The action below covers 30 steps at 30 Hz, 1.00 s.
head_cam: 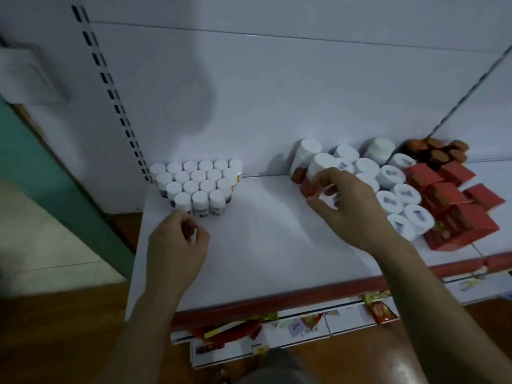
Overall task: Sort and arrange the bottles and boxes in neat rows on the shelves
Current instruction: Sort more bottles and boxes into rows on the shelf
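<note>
At the far left a slotted upright [110, 87] runs up the white back panel. Against it, at the far left corner of the white shelf [263, 245], stands a tight cluster of small white-capped bottles [198, 184], upright in staggered rows that narrow toward the near side.

Just near of that cluster hovers the left hand [177, 245]. Its fingers are curled toward the thumb, and it cannot be told whether this grip holds anything.

Right of the shelf's bare middle, the right hand [349, 206] has its fingers and thumb curled round a red bottle [318, 167] with a white cap, which is tilted. That grip is closed on the bottle. A second red bottle [303, 153] leans just behind it, by the back panel.

Right of the hand, white-lidded jars [393, 189] stand packed in rows from far to near, several with a printed sticker on the lid. Beside them lie red boxes [454, 212], stacked unevenly. At the far right corner sit brown-capped bottles [440, 152].

Below the shelf's red front edge [277, 299], red packets [381, 310] lie on a lower shelf.
</note>
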Each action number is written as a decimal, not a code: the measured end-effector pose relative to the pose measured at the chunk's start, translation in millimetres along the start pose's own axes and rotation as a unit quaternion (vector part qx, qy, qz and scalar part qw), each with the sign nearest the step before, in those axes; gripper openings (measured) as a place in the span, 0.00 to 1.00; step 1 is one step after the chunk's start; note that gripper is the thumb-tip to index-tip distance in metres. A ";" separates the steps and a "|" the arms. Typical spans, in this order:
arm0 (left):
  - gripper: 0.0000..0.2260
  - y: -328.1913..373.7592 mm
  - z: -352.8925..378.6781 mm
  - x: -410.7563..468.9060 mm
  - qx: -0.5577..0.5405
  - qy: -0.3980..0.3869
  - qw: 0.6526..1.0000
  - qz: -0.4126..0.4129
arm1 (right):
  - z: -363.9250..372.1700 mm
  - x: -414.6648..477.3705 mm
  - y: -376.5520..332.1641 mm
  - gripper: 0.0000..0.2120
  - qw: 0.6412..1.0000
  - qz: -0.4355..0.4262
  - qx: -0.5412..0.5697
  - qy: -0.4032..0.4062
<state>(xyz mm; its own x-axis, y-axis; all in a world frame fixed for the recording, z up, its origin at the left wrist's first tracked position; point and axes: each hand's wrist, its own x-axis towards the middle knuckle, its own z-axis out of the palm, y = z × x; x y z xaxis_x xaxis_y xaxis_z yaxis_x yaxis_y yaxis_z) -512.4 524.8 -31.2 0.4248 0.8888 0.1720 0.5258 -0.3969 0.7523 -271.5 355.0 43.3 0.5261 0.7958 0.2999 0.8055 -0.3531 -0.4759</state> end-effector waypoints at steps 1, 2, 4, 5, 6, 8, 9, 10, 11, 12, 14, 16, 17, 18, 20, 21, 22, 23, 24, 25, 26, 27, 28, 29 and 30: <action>0.06 13.2 4.6 -2.8 -0.008 -0.020 0.999 0.028 | -15.4 -0.4 5.3 0.11 1.000 0.011 -0.015 0.020; 0.06 26.8 12.4 -4.3 -0.020 -0.045 0.997 0.056 | -28.1 -1.9 11.5 0.11 0.999 0.022 -0.028 0.037; 0.04 52.4 35.2 -5.1 -0.052 -0.096 0.989 0.097 | -46.0 -10.5 26.8 0.11 0.997 0.043 -0.045 0.056; 0.05 63.7 48.6 -4.5 -0.065 -0.124 0.984 0.106 | -52.0 -17.1 35.6 0.10 0.996 0.051 -0.052 0.056; 0.08 74.3 61.7 -2.9 -0.075 -0.149 0.980 0.109 | -56.2 -24.1 45.6 0.10 0.995 0.056 -0.058 0.057; 0.15 95.2 85.3 7.8 -0.087 -0.173 0.974 0.116 | -59.7 -30.7 61.0 0.11 0.995 0.065 -0.050 0.063; 0.20 104.4 95.6 18.2 -0.089 -0.171 0.973 0.127 | -58.3 -26.6 64.5 0.12 0.995 0.071 -0.037 0.064; 0.25 114.0 104.6 32.1 -0.080 -0.161 0.972 0.150 | -55.4 -18.1 65.1 0.14 0.995 0.074 -0.023 0.062; 0.31 124.1 112.8 49.0 -0.056 -0.147 0.969 0.188 | -49.7 -5.8 65.3 0.16 0.996 0.069 -0.015 0.054; 0.35 135.1 119.5 67.4 -0.019 -0.139 0.963 0.230 | -42.0 9.1 65.3 0.18 0.998 0.054 -0.014 0.039; 0.37 157.9 125.1 98.2 0.064 -0.159 0.944 0.282 | -25.5 38.8 63.9 0.22 0.999 0.011 -0.032 -0.011; 0.32 170.8 128.2 114.1 0.140 -0.192 0.922 0.306 | -14.3 60.5 65.1 0.21 0.997 -0.015 -0.064 -0.039; 0.30 172.3 128.9 117.4 0.158 -0.192 0.916 0.314 | -13.0 66.8 65.4 0.20 0.996 -0.018 -0.075 -0.044; 0.28 169.4 129.1 118.4 0.160 -0.184 0.916 0.318 | -12.9 70.6 65.8 0.20 0.995 -0.022 -0.082 -0.047; 0.23 155.0 128.0 116.5 0.158 -0.165 0.925 0.304 | -12.7 74.2 68.2 0.20 0.993 -0.044 -0.092 -0.053; 0.20 146.0 126.0 113.4 0.164 -0.164 0.931 0.281 | -11.7 75.2 70.0 0.20 0.992 -0.057 -0.095 -0.059; 0.19 137.2 123.6 107.9 0.162 -0.167 0.941 0.246 | -10.7 75.9 71.7 0.21 0.991 -0.068 -0.091 -0.066; 0.18 129.1 121.4 100.6 0.142 -0.165 0.954 0.206 | -10.9 76.7 73.3 0.23 0.991 -0.078 -0.083 -0.075; 0.18 122.3 119.3 91.3 0.113 -0.146 0.968 0.170 | -11.8 78.6 75.1 0.25 0.990 -0.087 -0.070 -0.088; 0.17 117.4 117.1 81.0 0.085 -0.106 0.981 0.141 | -14.2 80.2 76.6 0.28 0.989 -0.093 -0.058 -0.102; 0.17 115.7 114.2 69.6 0.063 -0.048 0.990 0.119 | -18.8 81.5 77.9 0.29 0.989 -0.096 -0.044 -0.108; 0.17 117.1 110.5 57.2 0.043 0.016 0.994 0.099 | -26.0 81.8 79.8 0.30 0.990 -0.093 -0.020 -0.104; 0.17 120.1 105.7 44.3 0.011 0.075 0.994 0.072 | -36.1 80.5 81.6 0.30 0.992 -0.087 0.015 -0.088; 0.18 124.5 100.5 31.6 -0.044 0.127 0.990 0.039 | -48.6 77.7 83.8 0.28 0.993 -0.077 0.059 -0.063; 0.18 130.2 95.9 18.9 -0.114 0.168 0.979 0.009 | -62.8 73.9 87.3 0.25 0.992 -0.061 0.108 -0.037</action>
<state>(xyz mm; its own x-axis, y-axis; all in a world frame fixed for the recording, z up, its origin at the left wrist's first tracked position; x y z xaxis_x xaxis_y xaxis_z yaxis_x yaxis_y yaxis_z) -365.3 468.0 9.0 0.1456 0.9227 0.3568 0.3271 -0.3853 0.8629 -145.1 352.2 75.8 0.4005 0.8627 0.3089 0.7806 -0.1447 -0.6081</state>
